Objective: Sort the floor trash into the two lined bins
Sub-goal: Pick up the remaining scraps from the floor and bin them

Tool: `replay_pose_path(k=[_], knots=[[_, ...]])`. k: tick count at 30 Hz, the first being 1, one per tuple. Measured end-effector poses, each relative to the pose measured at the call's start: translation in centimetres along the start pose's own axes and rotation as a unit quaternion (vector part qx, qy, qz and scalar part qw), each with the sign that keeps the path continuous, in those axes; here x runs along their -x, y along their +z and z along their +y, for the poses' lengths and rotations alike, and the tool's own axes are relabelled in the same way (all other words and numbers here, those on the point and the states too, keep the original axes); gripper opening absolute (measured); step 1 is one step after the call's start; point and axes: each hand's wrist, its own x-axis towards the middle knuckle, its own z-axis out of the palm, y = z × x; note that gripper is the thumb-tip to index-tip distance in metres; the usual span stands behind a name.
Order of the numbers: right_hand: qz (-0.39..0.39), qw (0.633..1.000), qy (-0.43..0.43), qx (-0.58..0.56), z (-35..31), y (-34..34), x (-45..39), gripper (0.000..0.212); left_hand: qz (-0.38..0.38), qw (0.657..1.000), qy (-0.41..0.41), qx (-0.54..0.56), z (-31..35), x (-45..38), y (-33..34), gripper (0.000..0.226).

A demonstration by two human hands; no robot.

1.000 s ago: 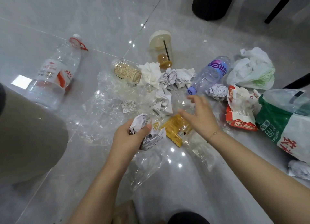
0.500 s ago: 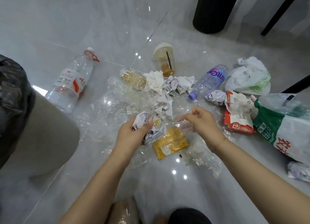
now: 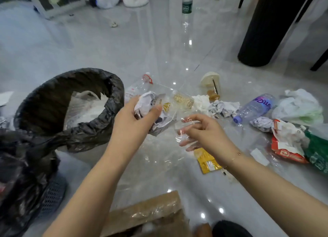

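Note:
My left hand grips a wad of crumpled printed paper, lifted off the floor just right of the black-lined bin. My right hand pinches a sheet of clear plastic film that hangs down to the floor. The bin's bag holds white and clear trash. A second black bag bulges at the far left over a mesh basket.
On the floor lie a yellow sachet, crumpled papers, a purple-label bottle, a lidded cup, a red wrapper, white bags and a green bag. A black pillar stands back right. Cardboard lies near me.
Both hands rose from the floor and moved left toward the bin. The left carries the paper wad, the right lifted the clear film. The view tilted up, showing the bin's opening.

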Motion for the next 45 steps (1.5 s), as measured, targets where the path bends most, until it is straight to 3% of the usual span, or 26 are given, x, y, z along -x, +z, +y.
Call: replay_pose_path(k=[7, 9, 11, 12, 16, 18, 21, 24, 25, 27, 30, 35, 37, 41, 45], knots=[[-0.047, 0.999, 0.011, 0.005, 0.5, 5.9, 0.7, 0.024, 0.156, 0.985, 0.030, -0.073, 1.8, -0.8, -8.6, 0.032], [-0.052, 0.998, 0.015, 0.014, 1.0, 6.5, 1.0, 0.026, 0.180, 0.984, -0.004, -0.009, 1.8, -2.4, -11.8, 0.041], [-0.056, 0.998, 0.018, 0.022, 1.4, 6.9, 1.2, 0.027, 0.180, 0.980, -0.051, 0.064, 1.1, -4.5, -14.4, 0.042], [-0.057, 0.998, 0.016, 0.025, 1.5, 7.1, 1.3, 0.027, 0.184, 0.979, -0.080, 0.042, 0.5, -5.5, -15.3, 0.043], [-0.057, 0.998, 0.010, 0.028, 1.8, 7.0, 1.3, 0.025, 0.079, 0.951, -0.200, -0.221, -2.0, -7.4, -16.6, 0.072], [-0.051, 0.998, 0.011, 0.025, 1.8, 6.7, 1.4, 0.026, 0.051, 0.949, -0.199, -0.241, -2.3, -6.9, -16.3, 0.087], [-0.039, 0.999, 0.016, 0.019, 2.0, 6.0, 1.5, 0.024, 0.099, 0.952, -0.107, -0.269, -1.4, -5.2, -15.4, 0.074], [-0.025, 0.999, 0.018, 0.015, 2.6, 5.0, 1.6, 0.025, 0.152, 0.935, 0.084, -0.310, 0.3, -2.3, -13.4, 0.050], [-0.019, 1.000, 0.017, 0.012, 2.7, 4.6, 1.6, 0.026, 0.137, 0.939, 0.136, -0.284, 1.0, -1.4, -12.6, 0.044], [-0.009, 1.000, 0.012, 0.002, 2.9, 3.7, 1.9, 0.025, 0.028, 0.959, 0.171, -0.223, 2.1, 0.3, -10.7, 0.036], [0.005, 1.000, -0.007, -0.008, 2.8, 2.5, 2.6, 0.024, -0.146, 0.963, 0.130, -0.183, 1.5, 1.5, -7.6, 0.033], [0.032, 0.999, -0.017, -0.021, 2.9, 0.3, 3.3, 0.021, -0.239, 0.930, 0.003, -0.279, -2.9, 1.4, -4.4, 0.060], [0.041, 0.998, -0.023, -0.037, 2.7, -0.8, 3.3, 0.018, -0.250, 0.931, -0.036, -0.265, -4.2, 1.1, -3.5, 0.054], [0.086, 0.992, -0.048, -0.079, 2.4, -3.3, 2.8, 0.017, -0.250, 0.949, -0.078, -0.175, -4.9, 1.1, -0.9, 0.012], [0.125, 0.976, -0.043, -0.176, 2.7, -4.9, 2.8, 0.034, -0.161, 0.981, -0.106, -0.027, -4.3, 1.1, 2.5, 0.009]])
